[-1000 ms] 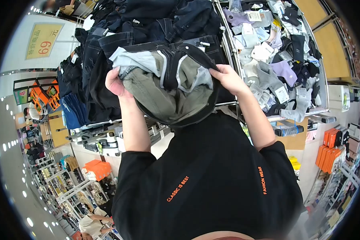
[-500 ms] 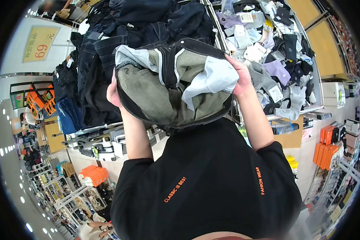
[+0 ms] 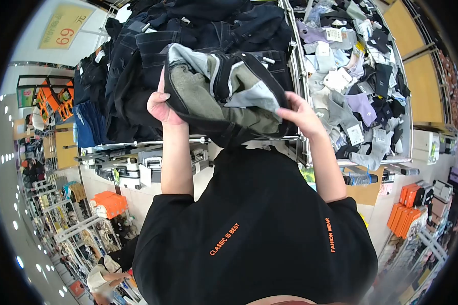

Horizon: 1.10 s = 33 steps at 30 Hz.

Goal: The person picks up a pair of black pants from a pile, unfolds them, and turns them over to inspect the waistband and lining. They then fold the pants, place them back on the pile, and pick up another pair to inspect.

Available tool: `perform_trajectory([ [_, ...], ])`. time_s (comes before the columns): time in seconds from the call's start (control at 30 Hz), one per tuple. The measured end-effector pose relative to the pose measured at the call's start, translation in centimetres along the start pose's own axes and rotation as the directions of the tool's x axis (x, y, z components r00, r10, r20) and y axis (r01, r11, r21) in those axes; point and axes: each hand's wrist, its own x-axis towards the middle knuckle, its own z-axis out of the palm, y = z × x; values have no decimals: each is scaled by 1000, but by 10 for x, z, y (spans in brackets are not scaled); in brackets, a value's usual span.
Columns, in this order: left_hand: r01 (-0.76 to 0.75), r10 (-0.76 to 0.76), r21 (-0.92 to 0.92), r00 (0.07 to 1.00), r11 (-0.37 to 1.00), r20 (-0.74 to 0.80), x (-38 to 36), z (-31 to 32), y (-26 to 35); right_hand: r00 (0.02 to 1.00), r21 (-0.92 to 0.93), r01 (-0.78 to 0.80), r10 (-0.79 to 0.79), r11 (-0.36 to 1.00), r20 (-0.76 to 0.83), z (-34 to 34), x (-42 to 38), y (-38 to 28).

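A dark pair of trousers [image 3: 193, 91] is held up at the waist, its grey-green inside and pale pocket linings facing me. My left hand [image 3: 165, 108] grips the waistband at its left side, thumb over the edge. At the right side, my right hand [image 3: 299, 116] has its thumb and fingers closed around the waistband edge. Right behind the trousers lies a heap of dark jeans [image 3: 203, 30], some with white tags.
A metal-framed bin of socks [image 3: 361, 109] stands at the right. Below the jeans are boxed goods [image 3: 130, 170]. Orange bags [image 3: 109, 204] sit lower left, orange boxes [image 3: 404, 218] lower right. A person [image 3: 104, 277] is at the bottom left. A price sign [image 3: 63, 28] hangs upper left.
The waist opening has narrowed and tilted, its right side lower. My right hand has moved down and slightly inward, my left hand slightly right. The view has shifted.
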Motion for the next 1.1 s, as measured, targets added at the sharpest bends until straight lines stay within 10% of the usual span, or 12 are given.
perform_trajectory([
  [0.13, 52, -51, -77, 999, 996, 17, -7, -19, 7, 960, -170, -280, 277, 945, -45, -2, 4, 39],
  [0.23, 4, 3, 54, 993, 999, -119, -17, -22, 6, 976, -362, -192, 217, 912, 28, 9, 9, 58],
  [0.33, -16, 74, 228, 965, 973, -252, -23, -21, 6, 993, 286, -113, 114, 951, 12, 17, 17, 66],
  [0.4, 119, 66, 412, 911, 903, -408, -31, -21, 11, 983, 739, -181, 113, 649, 142, 16, 18, 52],
  [0.47, 425, 320, 707, 677, 566, -663, -45, -18, -4, 978, 750, -202, 85, 630, 191, 17, 21, 41],
  [0.6, 698, 389, 705, 620, 122, -681, -98, -40, -31, 984, 824, -174, 55, 539, 172, 31, 28, 30],
  [0.67, 723, -58, 470, 572, 506, -818, -128, -47, -33, 975, 876, -206, 16, 436, 222, 36, 28, 25],
  [0.73, 542, -61, 305, 554, 783, -830, -140, -38, -53, 973, 897, -204, -18, 392, 230, 45, 30, 19],
  [0.9, 633, -274, 136, 506, 762, -817, -113, -17, -56, 988, 888, -123, -28, 443, 151, 75, 34, 8],
  [1.1, 199, 170, 606, 852, 770, -495, -98, 11, -38, 974, 883, -114, -124, 455, 190, 94, 47, 2],
])
